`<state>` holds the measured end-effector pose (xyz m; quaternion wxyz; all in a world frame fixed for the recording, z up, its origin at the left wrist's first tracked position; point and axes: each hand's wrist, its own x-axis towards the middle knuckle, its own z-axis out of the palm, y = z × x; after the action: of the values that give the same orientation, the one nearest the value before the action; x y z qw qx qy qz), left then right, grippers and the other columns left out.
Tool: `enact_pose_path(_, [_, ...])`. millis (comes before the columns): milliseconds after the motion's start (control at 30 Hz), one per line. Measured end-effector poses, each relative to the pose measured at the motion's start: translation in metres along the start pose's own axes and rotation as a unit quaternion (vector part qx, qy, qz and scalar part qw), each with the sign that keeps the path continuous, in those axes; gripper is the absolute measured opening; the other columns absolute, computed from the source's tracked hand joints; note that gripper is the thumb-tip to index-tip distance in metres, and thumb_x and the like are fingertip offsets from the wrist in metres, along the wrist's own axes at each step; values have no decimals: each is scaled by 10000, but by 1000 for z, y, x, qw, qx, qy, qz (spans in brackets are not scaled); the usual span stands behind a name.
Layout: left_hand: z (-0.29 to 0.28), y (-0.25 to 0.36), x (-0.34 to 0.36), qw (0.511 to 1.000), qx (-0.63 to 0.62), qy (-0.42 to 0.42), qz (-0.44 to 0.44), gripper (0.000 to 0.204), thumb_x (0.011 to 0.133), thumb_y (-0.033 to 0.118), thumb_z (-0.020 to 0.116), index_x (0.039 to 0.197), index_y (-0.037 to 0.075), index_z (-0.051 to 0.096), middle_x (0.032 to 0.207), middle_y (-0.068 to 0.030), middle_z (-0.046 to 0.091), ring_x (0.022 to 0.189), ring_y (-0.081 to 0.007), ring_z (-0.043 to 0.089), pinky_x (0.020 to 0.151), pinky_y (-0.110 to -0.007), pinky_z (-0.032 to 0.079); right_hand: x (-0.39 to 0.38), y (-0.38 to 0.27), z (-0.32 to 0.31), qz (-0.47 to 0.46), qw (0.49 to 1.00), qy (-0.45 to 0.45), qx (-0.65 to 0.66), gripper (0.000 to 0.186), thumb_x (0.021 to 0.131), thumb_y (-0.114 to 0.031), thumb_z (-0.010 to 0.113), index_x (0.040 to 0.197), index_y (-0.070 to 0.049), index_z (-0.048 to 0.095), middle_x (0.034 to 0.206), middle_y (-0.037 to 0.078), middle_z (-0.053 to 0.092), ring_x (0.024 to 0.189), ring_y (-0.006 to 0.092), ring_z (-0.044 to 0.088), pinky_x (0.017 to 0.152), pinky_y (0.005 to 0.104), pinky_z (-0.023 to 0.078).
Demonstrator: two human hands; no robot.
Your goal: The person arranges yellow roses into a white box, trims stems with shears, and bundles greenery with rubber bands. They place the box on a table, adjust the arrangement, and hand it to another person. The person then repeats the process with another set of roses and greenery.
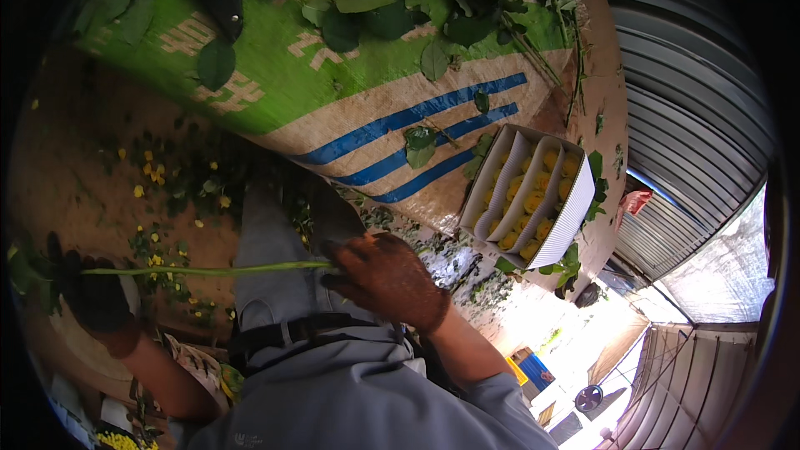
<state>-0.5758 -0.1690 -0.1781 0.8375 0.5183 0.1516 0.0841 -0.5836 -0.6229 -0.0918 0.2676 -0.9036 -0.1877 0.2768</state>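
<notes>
A left grip (93, 298) wraps a green stem (200, 271) near its leaves; the right grip (388, 277) pinches the other end, seemingly keeping it straight before grey trousers (268, 237). Boxed yellow flowers (533, 201) sit on the covered desk (342, 121), apparently compartmented for protection.

stem (208, 270): smooth, faint sheen. right hand (390, 279): cloth-look glove, matt, slightly rough. left hand (93, 296): dark matt glove, weave too dim to tell. cover (400, 129): woven plastic look, wrinkled, slightly shiny. box (560, 221): ribbed paper card, matt. leaves (340, 29): smooth, some a bit glossy. shirt (350, 392), trousers (271, 262): matt cloth, shirt creased. roof (683, 75): corrugated metal, dull sheen.
</notes>
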Motion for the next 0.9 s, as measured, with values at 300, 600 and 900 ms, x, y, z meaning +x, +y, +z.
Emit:
enact_pose_path(300, [-28,24,31,950,277,2,141,532,1025,103,492,1538,54,356,1170,-95,614,900,-153,605,805,-287,522,-34,-4,-70,47,977,147,-145,416,772,-115,755,1177,-80,670,1031,113,648,964,316,639,979,497,471])
enact_pose_path(600, [72,-27,38,986,163,-14,30,551,1018,76,424,1558,62,315,1093,-66,606,735,-65,504,686,-251,479,5,-31,-91,-6,977,169,-130,374,720,-74,771,1089,-109,716,1070,76,672,998,255,668,1032,573,432])
enact_pose_path(900, [93,-31,32,812,547,-68,191,514,973,74,524,1474,99,416,1116,-67,610,896,-156,600,854,-345,528,10,-1,-87,121,950,277,82,363,797,-52,732,1155,1,699,1130,157,693,1027,314,702,878,436,579])
